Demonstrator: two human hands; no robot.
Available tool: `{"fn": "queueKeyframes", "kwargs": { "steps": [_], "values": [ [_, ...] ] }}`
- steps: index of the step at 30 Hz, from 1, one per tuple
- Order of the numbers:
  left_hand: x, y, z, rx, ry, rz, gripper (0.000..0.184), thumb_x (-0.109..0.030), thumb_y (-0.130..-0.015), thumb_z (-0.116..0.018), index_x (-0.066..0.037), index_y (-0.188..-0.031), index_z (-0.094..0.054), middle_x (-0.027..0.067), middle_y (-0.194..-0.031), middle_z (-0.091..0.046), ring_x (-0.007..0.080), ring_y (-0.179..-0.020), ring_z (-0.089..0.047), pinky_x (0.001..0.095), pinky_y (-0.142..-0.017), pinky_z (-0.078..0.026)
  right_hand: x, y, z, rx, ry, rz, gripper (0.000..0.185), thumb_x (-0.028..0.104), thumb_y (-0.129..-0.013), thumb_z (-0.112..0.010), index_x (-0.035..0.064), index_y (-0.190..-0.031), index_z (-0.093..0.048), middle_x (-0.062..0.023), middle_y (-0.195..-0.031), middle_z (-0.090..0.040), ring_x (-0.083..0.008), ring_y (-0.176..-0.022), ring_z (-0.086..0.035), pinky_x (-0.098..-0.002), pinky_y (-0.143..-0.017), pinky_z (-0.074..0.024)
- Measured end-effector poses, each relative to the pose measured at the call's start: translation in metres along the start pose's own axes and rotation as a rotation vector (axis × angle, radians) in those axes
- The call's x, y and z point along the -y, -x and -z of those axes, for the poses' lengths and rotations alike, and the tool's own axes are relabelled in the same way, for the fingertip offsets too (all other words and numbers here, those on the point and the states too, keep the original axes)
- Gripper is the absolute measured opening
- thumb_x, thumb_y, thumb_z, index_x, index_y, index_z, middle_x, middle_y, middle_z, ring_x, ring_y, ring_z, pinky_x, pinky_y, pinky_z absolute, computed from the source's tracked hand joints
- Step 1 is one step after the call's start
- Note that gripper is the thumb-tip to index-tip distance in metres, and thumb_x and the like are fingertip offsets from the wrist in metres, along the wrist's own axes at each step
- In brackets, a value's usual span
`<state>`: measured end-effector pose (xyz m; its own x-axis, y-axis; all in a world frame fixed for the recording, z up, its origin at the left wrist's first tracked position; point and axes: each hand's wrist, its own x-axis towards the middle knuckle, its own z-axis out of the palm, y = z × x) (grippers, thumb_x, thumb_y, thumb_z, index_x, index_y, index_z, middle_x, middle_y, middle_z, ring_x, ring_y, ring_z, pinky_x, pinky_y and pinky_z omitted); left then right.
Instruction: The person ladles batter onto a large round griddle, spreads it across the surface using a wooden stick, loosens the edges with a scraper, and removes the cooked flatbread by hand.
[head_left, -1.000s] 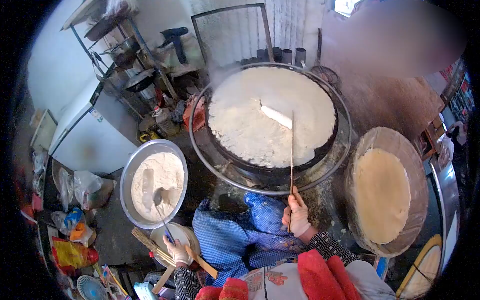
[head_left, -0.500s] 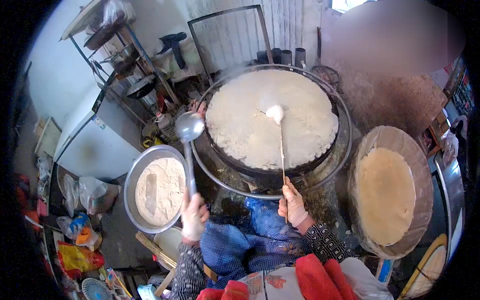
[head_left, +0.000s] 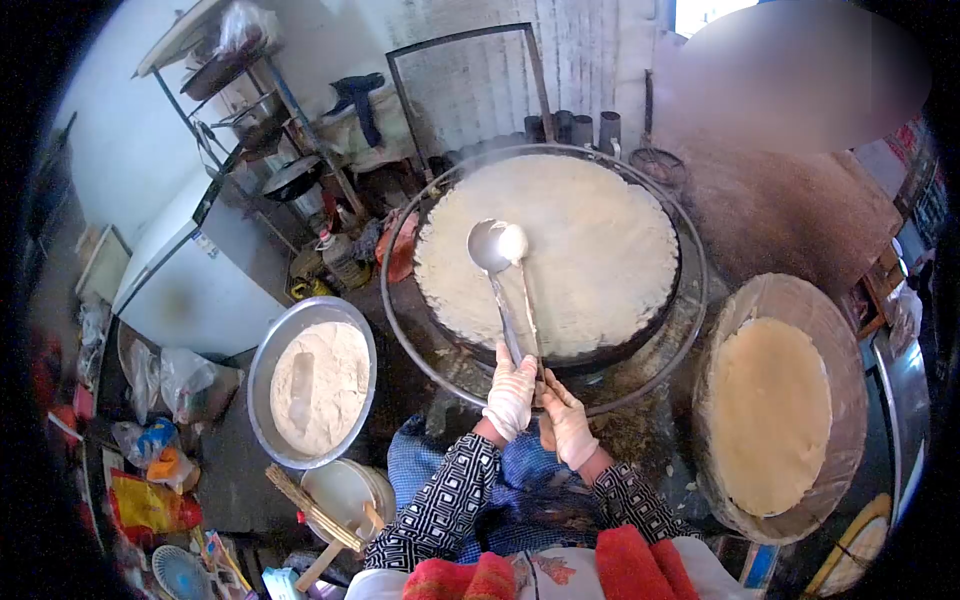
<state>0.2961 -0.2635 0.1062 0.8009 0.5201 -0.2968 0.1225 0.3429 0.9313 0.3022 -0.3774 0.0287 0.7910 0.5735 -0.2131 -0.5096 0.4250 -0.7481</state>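
My left hand (head_left: pixel 511 392), in a whitish glove, is closed around the handle of a metal ladle (head_left: pixel 487 247). In my gloved right hand (head_left: pixel 569 426) is a thin wooden stick with a batter-coated head (head_left: pixel 513 243). The head touches or overlaps the right rim of the ladle's bowl; I cannot tell which. Both tools are over a large round griddle, where a wide pale sheet of batter (head_left: pixel 590 260) covers most of the surface, with light steam. My hands are close together at the griddle's near edge.
A metal basin of flour-like mixture (head_left: pixel 340 385) stands left, above a white bucket (head_left: pixel 340 490). At right, a lined basket (head_left: pixel 845 400) holds a round pale flatbread. A metal ring (head_left: pixel 697 310) encircles the griddle. A shelf rack and white cabinet (head_left: pixel 200 290) stand back left.
My left hand has carried the ladle rightward from beside the basin to over the griddle. The stick's head has shifted left and nearer, and my right hand has moved slightly left and closer to me.
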Motion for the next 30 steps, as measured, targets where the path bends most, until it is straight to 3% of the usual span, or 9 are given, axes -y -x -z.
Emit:
{"fn": "queueKeyframes", "kwargs": {
  "steps": [6,7,10,12,18,22,26,29,30],
  "values": [
    [-0.061,0.035,0.017,0.200,0.619,0.125,0.019,-0.006,-0.095,-0.054,-0.008,-0.114,-0.048,0.0056,-0.085,-0.057,0.0088,-0.058,-0.049,0.0218,-0.047,-0.045,0.053,0.048,0.001,-0.142,1.311,0.398,0.048,0.025,-0.086,-0.067,0.0258,-0.133,-0.055,-0.0257,-0.083,-0.064,-0.0424,-0.074,-0.064,-0.0512,-0.064,-0.0518],
    [-0.066,0.036,0.023,0.226,0.739,0.144,0.019,-0.004,-0.095,-0.054,-0.008,-0.113,-0.048,0.0068,-0.086,-0.058,0.0086,-0.058,-0.049,0.0215,-0.047,-0.045,0.062,0.053,0.005,-0.173,1.406,0.443,0.049,0.027,-0.086,-0.068,0.0251,-0.133,-0.056,-0.0244,-0.083,-0.065,-0.0396,-0.068,-0.065,-0.0488,-0.062,-0.0523],
    [-0.090,0.044,0.041,0.255,0.835,0.162,0.006,-0.002,-0.094,-0.054,-0.004,-0.099,-0.052,0.0078,-0.084,-0.058,0.0065,-0.056,-0.045,0.0198,-0.045,-0.040,0.048,0.013,0.068,-0.275,0.925,0.651,0.047,0.026,-0.091,-0.064,0.0159,-0.136,-0.054,-0.0119,-0.062,-0.059,-0.0212,-0.048,-0.055,-0.0339,-0.046,-0.0444],
    [-0.093,0.050,0.057,0.303,0.867,0.177,0.003,-0.003,-0.095,-0.054,-0.001,-0.097,-0.053,0.0073,-0.083,-0.057,0.0056,-0.054,-0.043,0.0187,-0.043,-0.037,0.088,0.016,0.048,-0.335,0.476,0.228,0.044,0.023,-0.098,-0.054,0.0076,-0.139,-0.050,0.0039,-0.051,-0.041,-0.0077,-0.036,-0.037,-0.0238,-0.035,-0.0286],
    [-0.127,0.082,0.128,0.387,1.297,0.201,0.018,-0.004,-0.099,-0.044,0.007,-0.113,-0.042,0.0104,-0.090,-0.054,0.0022,-0.052,-0.042,0.0160,-0.036,-0.040,0.079,-0.014,0.016,-0.191,0.579,-0.121,0.042,0.026,-0.096,-0.058,0.0249,-0.138,-0.052,0.0063,-0.045,-0.033,-0.0089,-0.033,-0.031,-0.0272,-0.031,-0.0277],
    [-0.132,0.112,0.186,0.353,1.423,0.015,0.027,-0.007,-0.101,-0.040,0.010,-0.122,-0.034,0.0090,-0.095,-0.048,0.0052,-0.058,-0.045,0.0196,-0.041,-0.046,0.042,-0.017,-0.012,-0.027,0.708,-0.040,0.043,0.019,-0.095,-0.058,0.0128,-0.137,-0.054,-0.0019,-0.089,-0.066,-0.0092,-0.056,-0.051,-0.0230,-0.051,-0.0432],
    [-0.084,0.119,0.279,0.012,0.605,-0.294,0.025,-0.010,-0.101,-0.043,0.008,-0.119,-0.044,0.0055,-0.084,-0.051,0.0029,-0.059,-0.047,0.0156,-0.046,-0.042,0.016,-0.007,-0.041,0.051,0.545,-0.149,0.044,0.013,-0.093,-0.060,0.0105,-0.137,-0.054,0.0020,-0.083,-0.063,-0.0053,-0.059,-0.052,-0.0213,-0.051,-0.0416],
    [-0.023,0.110,0.370,-0.107,0.697,-0.097,0.021,-0.013,-0.098,-0.044,0.003,-0.102,-0.057,0.0082,-0.080,-0.056,0.0107,-0.059,-0.050,0.0220,-0.048,-0.043,0.031,0.014,-0.055,-0.014,0.319,-0.212,0.046,0.014,-0.093,-0.061,0.0133,-0.138,-0.052,0.0030,-0.065,-0.053,-0.0053,-0.042,-0.041,-0.0237,-0.035,-0.0310],
    [0.001,0.116,0.401,-0.231,-0.203,-0.243,0.024,-0.017,-0.098,-0.043,0.002,-0.095,-0.058,0.0109,-0.077,-0.056,0.0152,-0.060,-0.052,0.0274,-0.049,-0.044,0.040,0.018,-0.054,-0.074,0.296,-0.154,0.047,0.015,-0.092,-0.061,0.0139,-0.138,-0.052,0.0027,-0.063,-0.053,-0.0059,-0.040,-0.040,-0.0240,-0.034,-0.0306]
  ]
}}
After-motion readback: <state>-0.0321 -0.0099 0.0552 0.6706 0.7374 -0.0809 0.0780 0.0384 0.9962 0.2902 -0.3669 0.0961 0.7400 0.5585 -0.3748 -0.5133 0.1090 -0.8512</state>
